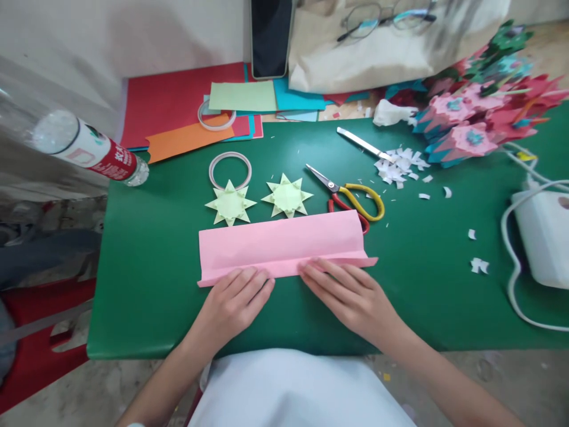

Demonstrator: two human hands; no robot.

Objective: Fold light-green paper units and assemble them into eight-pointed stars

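A pink paper sheet [280, 240] lies on the green tabletop [146, 255], with a narrow strip folded along its near edge. My left hand [242, 296] presses on that fold left of centre, its fingers close together. On the right part of the same fold rests my right hand [349, 290], fingers together on the paper. Just beyond the sheet are two pale green paper stars, a left one [230, 203] and a right one [287, 196]. Scissors [355, 198] with yellow and red handles lie behind the sheet's right end.
A tape roll [230, 171] lies behind the left star. Coloured paper [169, 107], a phone [271, 35] and a cloth bag [355, 65] are at the back. A bottle [102, 151] lies left; paper flowers [475, 118], white scraps [400, 166] and a white corded box [544, 237] are right.
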